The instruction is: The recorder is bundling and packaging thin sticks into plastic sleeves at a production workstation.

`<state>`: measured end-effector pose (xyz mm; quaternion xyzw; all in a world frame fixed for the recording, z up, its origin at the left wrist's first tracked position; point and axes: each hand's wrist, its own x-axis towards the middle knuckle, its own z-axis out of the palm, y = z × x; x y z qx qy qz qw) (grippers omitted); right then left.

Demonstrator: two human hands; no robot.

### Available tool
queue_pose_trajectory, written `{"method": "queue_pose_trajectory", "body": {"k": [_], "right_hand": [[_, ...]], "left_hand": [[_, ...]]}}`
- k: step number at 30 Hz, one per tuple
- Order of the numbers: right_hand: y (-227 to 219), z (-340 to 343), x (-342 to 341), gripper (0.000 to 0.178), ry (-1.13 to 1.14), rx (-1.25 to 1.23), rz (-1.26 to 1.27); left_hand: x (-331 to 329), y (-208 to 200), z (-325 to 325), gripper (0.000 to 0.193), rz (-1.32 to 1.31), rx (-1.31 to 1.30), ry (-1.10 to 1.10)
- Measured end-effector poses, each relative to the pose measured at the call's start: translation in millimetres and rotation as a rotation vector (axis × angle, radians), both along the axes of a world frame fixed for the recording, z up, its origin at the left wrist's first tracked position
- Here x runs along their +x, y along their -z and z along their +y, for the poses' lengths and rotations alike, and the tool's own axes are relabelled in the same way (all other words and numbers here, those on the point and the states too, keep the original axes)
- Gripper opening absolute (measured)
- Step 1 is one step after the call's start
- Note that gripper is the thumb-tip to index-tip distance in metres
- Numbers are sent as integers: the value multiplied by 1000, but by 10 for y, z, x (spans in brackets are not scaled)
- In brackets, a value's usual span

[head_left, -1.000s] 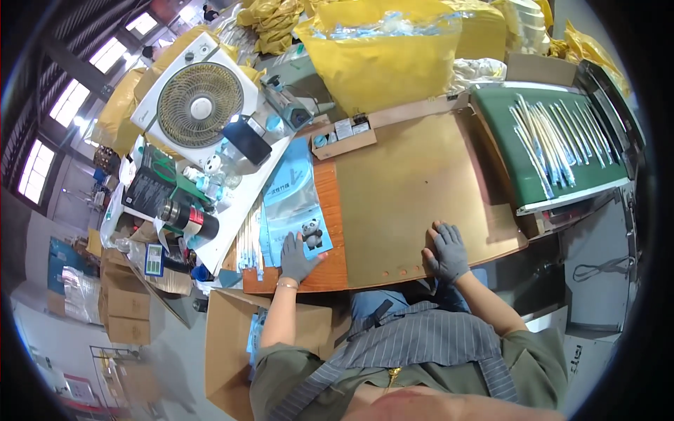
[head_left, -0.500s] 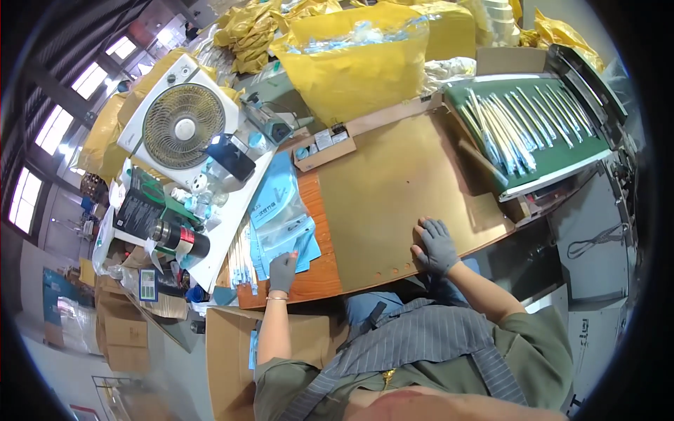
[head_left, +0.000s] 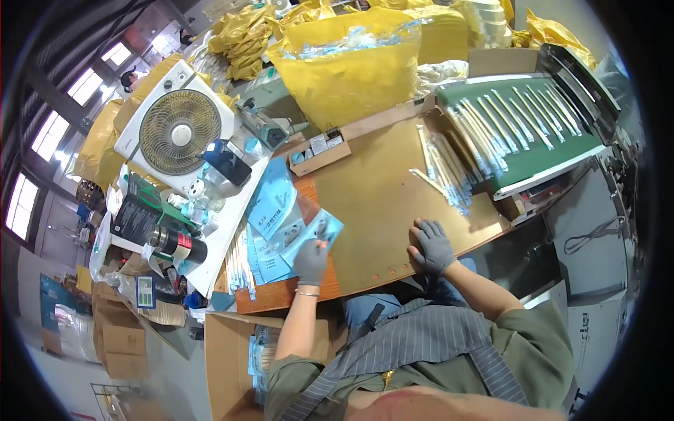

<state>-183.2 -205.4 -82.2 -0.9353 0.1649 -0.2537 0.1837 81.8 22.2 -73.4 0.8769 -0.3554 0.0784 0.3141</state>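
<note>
My left hand, in a grey fingerless glove, pinches a blue printed plastic bag and holds it over the wooden table. More blue bags lie fanned out beneath and beside it. My right hand, gloved alike, rests flat with fingers apart on the tan board and holds nothing. Beyond it, a loose heap of thin sticks in clear and blue wrappers lies on the board. Left of the bags is a small bunch of similar sticks.
A green conveyor belt at the right carries wrapped sticks. A small cardboard tray stands behind the board. Far left are a box fan and a black flask. An open carton sits below the table's front edge.
My left hand has moved right with a blue bag. A bunch of wrapped sticks now lies on the board beside the belt. More packs show inside the carton below. My right hand stays put.
</note>
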Motion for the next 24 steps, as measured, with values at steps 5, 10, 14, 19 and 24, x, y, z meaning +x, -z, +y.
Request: {"method": "queue_pose_trajectory", "body": {"k": [5, 10, 14, 19, 24], "right_hand": [[37, -25, -37, 49, -3, -29, -2], [5, -2, -42, 48, -5, 12, 6], [37, -58, -59, 48, 11, 21, 9], [-18, 25, 50, 49, -35, 19, 4], [43, -27, -8, 48, 6, -22, -8]], "left_hand": [[-360, 7, -339, 46, -240, 90, 168], [-654, -709, -761, 44, 353, -396, 349], [-1005, -2265, -728, 34, 1126, -1014, 1191], [-1289, -3698, -351, 19, 1265, -742, 2352], [-1310, -3712, -212, 11, 974, -684, 2138]]}}
